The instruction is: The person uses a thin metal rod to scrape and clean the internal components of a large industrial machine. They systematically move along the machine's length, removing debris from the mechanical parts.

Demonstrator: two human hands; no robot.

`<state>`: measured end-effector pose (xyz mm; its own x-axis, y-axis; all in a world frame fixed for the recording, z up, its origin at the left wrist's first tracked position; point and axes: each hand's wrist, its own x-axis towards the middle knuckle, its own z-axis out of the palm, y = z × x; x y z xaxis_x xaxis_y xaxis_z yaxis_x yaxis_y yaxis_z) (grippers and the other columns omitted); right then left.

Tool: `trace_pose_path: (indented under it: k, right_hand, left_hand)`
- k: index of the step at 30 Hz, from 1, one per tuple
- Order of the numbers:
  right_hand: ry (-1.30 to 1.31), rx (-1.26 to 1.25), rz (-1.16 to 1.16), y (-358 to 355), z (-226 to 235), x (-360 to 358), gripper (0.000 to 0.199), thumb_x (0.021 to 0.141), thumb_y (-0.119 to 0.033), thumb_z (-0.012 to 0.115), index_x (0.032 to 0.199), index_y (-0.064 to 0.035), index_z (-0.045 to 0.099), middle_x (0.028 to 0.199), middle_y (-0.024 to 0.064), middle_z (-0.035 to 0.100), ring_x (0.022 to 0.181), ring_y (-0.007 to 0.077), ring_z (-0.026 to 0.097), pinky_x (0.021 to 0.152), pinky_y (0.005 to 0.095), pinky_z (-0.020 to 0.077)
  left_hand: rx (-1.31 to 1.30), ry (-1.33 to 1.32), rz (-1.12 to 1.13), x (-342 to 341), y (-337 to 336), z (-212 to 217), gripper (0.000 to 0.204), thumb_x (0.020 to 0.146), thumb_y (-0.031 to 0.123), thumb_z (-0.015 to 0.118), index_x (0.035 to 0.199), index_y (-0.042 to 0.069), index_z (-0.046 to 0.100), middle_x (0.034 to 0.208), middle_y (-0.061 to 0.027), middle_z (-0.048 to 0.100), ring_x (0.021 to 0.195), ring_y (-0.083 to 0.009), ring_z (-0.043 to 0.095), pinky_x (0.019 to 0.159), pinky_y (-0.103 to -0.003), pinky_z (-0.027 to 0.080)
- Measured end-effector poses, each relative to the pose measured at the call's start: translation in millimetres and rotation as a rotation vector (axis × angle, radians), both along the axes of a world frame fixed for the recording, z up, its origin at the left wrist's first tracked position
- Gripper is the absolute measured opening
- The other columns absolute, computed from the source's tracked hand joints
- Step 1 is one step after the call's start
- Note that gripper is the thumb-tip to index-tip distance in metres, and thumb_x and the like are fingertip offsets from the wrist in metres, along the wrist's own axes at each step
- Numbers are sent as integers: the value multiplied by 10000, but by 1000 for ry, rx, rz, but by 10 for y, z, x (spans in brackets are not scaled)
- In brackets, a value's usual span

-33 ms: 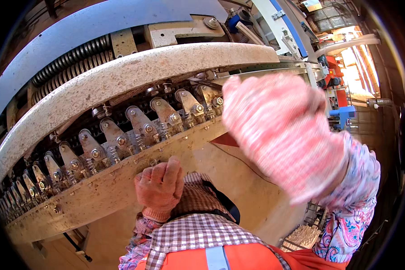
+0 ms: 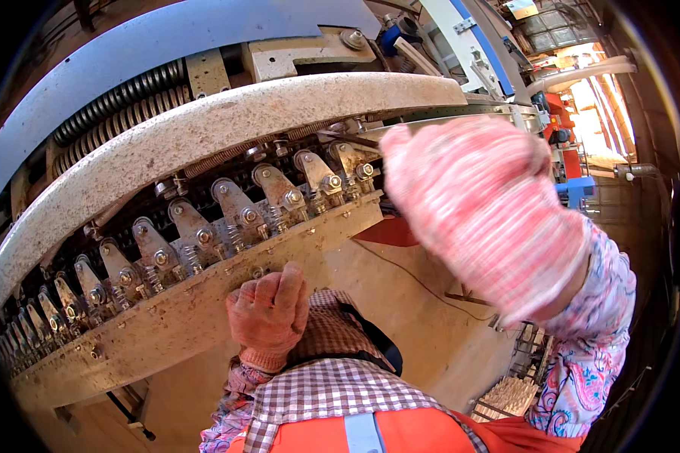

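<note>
My left hand, in a dusty reddish work glove, is curled closed against the front of the long metal rail. Its palm side is hidden, so I cannot see whether anything is inside. My right hand, in a red-and-white striped knit glove, is raised beyond the rail's right end. Only the back of that glove shows, slightly blurred, with the fingers hidden beneath. Behind the rail runs a row of metal pressure arms with bolts and small springs.
A curved, speckled pale bar spans the machine above the pressure arms. Thick coil springs lie behind it. A dark red plate and a thin cable are near the rail's right end. Stacked wooden sticks stand at lower right.
My right hand has shifted slightly to the right, uncovering more of the rail's end and the dark red plate. My left hand has stayed in place.
</note>
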<state>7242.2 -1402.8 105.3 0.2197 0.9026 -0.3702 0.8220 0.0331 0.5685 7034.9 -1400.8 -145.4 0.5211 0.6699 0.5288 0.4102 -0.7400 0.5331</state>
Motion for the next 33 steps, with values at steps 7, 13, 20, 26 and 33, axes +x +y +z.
trace_pose_path:
  k: [7,13,20,26,33]
  right_hand:
    - [-33,34,61,-34,123,1,358,888,-180,660,1220,-46,657,857,108,691,724,274,724,498,489,537]
    - [-42,6,94,82,114,14,351,884,-181,671,1207,-43,671,876,118,711,749,287,733,518,504,551]
    - [-122,-287,-245,557,195,-111,359,870,-123,695,1227,-111,664,959,105,732,906,291,744,644,464,604]
    - [-226,-277,-189,747,185,-141,376,851,-111,752,1219,-160,690,1070,108,751,1055,298,741,787,473,638]
    - [-250,-159,0,551,74,-22,276,872,-142,730,1148,-137,725,1017,116,758,1001,298,751,760,464,639]
  left_hand:
    - [-19,31,-87,-4,16,69,355,786,176,742,1133,224,684,900,41,581,746,-179,613,681,-368,476]
    - [-16,48,-105,2,17,95,326,799,163,728,1115,235,688,874,42,572,750,-180,609,689,-360,474]
    - [-21,49,-97,14,-8,61,325,821,166,744,1138,218,692,881,27,584,757,-207,597,703,-384,470]
    - [-5,77,-85,-5,2,62,331,808,162,743,1126,227,679,901,40,583,753,-184,603,692,-365,481]
    - [-35,46,-111,-11,26,55,417,773,169,754,1177,220,666,924,39,578,787,-192,611,717,-374,484]
